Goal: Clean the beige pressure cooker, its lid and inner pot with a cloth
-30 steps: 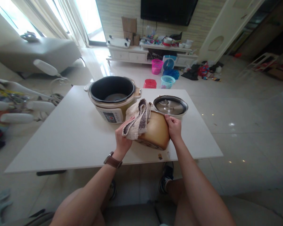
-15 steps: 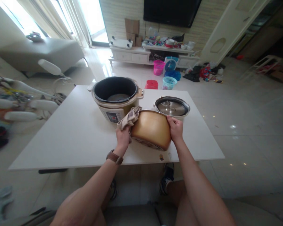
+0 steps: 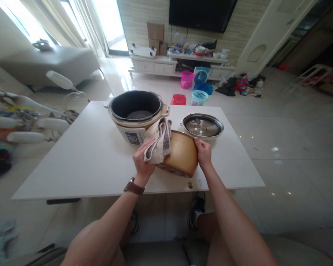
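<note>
A gold-coloured inner pot (image 3: pixel 183 153) is tilted over the front of the white table, its base turned partly toward me. My right hand (image 3: pixel 204 151) grips its right side near the rim, thumb on top. In my left hand (image 3: pixel 143 160) is a beige and dark patterned cloth (image 3: pixel 160 142), pressed against the pot's left side; some of those fingers are hidden behind the cloth. Just beyond stands the pressure cooker body (image 3: pixel 138 111), open at the top with a dark inside. Its lid (image 3: pixel 202 125) lies underside up to the right, behind the pot.
The white table (image 3: pixel 80 162) has small stickers (image 3: pixel 190 184) by its front edge. A red stool (image 3: pixel 179 99) and a light-blue basket (image 3: pixel 199 97) stand beyond the far edge. A white bike-like frame with padded grips (image 3: pixel 41 125) is at left.
My left hand has brought the cloth up and around onto the pot's outer left wall, where it now covers more of the gold surface. My right hand and the pot have shifted slightly left.
</note>
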`<state>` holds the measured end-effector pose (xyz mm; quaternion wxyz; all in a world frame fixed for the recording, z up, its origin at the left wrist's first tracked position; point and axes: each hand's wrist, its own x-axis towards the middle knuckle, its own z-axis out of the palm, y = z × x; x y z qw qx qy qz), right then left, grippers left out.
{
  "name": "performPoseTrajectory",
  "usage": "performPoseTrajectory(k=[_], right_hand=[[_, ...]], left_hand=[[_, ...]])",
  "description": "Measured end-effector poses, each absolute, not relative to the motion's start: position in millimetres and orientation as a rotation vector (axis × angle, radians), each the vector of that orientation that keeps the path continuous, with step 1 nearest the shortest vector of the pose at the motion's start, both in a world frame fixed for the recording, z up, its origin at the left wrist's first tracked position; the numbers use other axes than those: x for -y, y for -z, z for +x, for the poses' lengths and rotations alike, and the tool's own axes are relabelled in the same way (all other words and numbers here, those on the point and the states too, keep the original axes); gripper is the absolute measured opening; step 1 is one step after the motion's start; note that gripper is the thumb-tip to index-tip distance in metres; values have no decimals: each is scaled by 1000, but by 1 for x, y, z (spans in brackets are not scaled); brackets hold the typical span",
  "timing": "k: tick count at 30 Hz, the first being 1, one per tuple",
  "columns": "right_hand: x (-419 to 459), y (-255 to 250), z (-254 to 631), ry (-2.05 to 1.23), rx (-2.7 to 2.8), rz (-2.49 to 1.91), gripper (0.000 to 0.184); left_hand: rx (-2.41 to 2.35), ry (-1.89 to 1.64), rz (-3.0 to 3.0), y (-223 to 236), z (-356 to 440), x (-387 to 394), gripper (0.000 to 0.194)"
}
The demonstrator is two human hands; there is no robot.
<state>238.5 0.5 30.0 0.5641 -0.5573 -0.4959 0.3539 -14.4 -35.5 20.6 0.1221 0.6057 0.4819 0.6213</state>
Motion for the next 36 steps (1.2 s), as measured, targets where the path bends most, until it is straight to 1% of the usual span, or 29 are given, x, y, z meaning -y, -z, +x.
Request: performPoseTrajectory(k=[2, 6, 12, 17, 25, 29, 36], right_hand=[[-1, -31, 237, -832, 1162, -1316, 74], [-3, -34, 234, -822, 1155, -1329, 75], [-4, -33, 231, -812, 1157, -1329, 74], [-4, -28, 234, -806, 1154, -1322, 73], [-4, -25, 235, -803, 1145, -1314, 72], [-4, -27, 233, -795, 1150, -1312, 72], [-2, -29, 234, -778, 1157, -1328, 72]], left_hand=[[-1349, -1805, 1874, -25, -16, 37, 33], [-1434, -1781, 1774, -22, -19, 32, 34], [-1521, -1788, 1554, -14, -23, 22, 24], [-1524, -1758, 1411, -12, -23, 20, 19], [-1482, -1768, 1183, -13, -23, 14, 30], [-1496, -1772, 1024, -13, -22, 10, 31], [-1539, -1641, 612, 6, -22, 2, 36]])
